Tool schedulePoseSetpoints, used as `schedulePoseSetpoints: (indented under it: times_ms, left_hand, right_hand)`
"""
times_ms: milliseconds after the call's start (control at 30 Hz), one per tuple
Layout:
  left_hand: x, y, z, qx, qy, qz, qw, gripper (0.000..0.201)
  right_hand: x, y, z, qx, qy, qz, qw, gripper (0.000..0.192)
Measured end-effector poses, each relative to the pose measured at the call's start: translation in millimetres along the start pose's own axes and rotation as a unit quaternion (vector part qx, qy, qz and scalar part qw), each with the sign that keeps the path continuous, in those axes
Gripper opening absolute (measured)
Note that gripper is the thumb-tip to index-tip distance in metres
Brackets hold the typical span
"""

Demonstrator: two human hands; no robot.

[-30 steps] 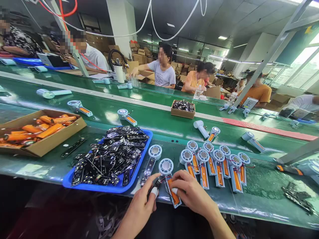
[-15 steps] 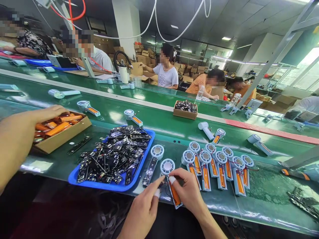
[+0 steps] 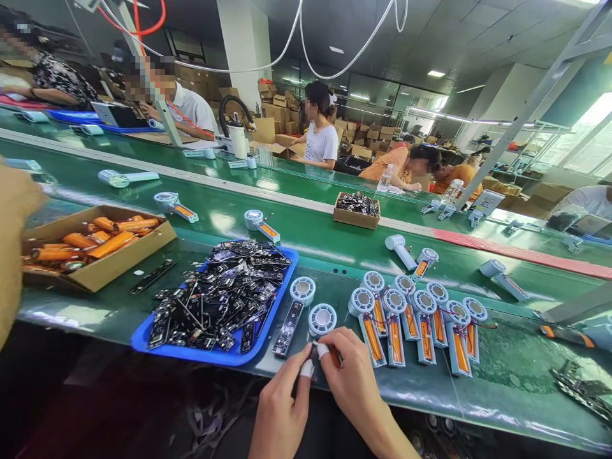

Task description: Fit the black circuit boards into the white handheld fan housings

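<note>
My left hand and my right hand meet at the near edge of the green bench, fingertips pinched together over a half-built handheld fan with a round white head. Both index tips wear white finger cots. The fan's handle and orange battery are mostly hidden under my right hand. A second open fan shell lies just left of it, beside a blue tray heaped with black circuit boards. To the right lies a row of several fans with orange batteries.
A cardboard box of orange batteries sits at far left, with another person's arm at the frame edge beside it. Loose fans lie on the conveyor belt. A small box of boards stands farther back. Several workers sit across the line.
My right hand slid down over the fan's handle, covering its orange battery, and my fingertips closed together. The other person's arm drew back from the battery box to the left edge.
</note>
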State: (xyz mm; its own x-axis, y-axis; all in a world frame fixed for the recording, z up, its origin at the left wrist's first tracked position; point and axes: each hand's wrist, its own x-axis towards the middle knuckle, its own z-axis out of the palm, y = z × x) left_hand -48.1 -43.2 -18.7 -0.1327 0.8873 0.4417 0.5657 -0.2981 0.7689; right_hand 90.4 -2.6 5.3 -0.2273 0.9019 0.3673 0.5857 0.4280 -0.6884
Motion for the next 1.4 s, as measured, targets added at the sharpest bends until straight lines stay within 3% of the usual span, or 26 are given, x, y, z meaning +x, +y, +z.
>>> schedulePoseSetpoints:
  times_ms: [100, 167, 433, 533, 667, 800, 900, 1067, 1233, 1333, 1400]
  left_hand:
    - [-5.1, -2.1, 6.4, 0.033, 0.031, 0.053, 0.998, 0.034]
    - [-5.0, -3.9, 6.0, 0.033, 0.03, 0.053, 0.998, 0.035]
    - [18.6, -2.8, -19.4, -0.121, -0.094, -0.088, 0.984, 0.032]
    - [25.3, -3.7, -23.8, -0.15, -0.121, -0.082, 0.978, 0.031]
    - [28.7, -6.6, -22.9, -0.123, -0.125, -0.041, 0.984, 0.031]
    - [22.2, 1.4, -19.9, -0.078, -0.112, -0.013, 0.991, 0.033]
    - [14.2, 8.5, -19.7, -0.091, -0.138, -0.014, 0.986, 0.037]
    - [18.2, 6.2, -9.6, -0.137, -0.13, -0.158, 0.969, 0.038]
    - [31.1, 4.9, 5.9, -0.181, -0.212, -0.19, 0.941, 0.029]
    - [30.9, 6.2, 5.4, -0.287, -0.195, -0.291, 0.892, 0.03]
    - [29.5, 9.4, 3.6, -0.365, -0.161, -0.389, 0.83, 0.033]
  right_hand:
    - [-4.2, 1.0, 7.4, -0.039, 0.027, -0.032, 0.998, 0.021]
    - [-3.8, 2.8, 7.9, -0.049, 0.024, -0.06, 0.997, 0.022]
    - [19.3, 7.4, -24.2, 0.112, -0.105, -0.043, 0.987, 0.025]
    - [23.7, 5.9, -28.1, 0.15, -0.121, -0.039, 0.98, 0.021]
    - [21.5, 2.7, -23.3, 0.132, -0.088, -0.019, 0.987, 0.02]
    - [14.0, -1.8, -23.5, 0.13, -0.093, 0.053, 0.986, 0.023]
    - [10.9, -1.3, -28.5, 0.218, -0.128, 0.152, 0.955, 0.025]
    - [16.6, 6.2, -31.5, 0.348, -0.137, 0.199, 0.906, 0.016]
    - [15.4, 3.1, -29.8, 0.409, -0.142, 0.181, 0.883, 0.012]
    - [7.4, -6.4, -33.1, 0.384, -0.178, 0.135, 0.896, 0.01]
    - [1.8, -13.1, -36.7, 0.334, -0.201, 0.097, 0.916, 0.008]
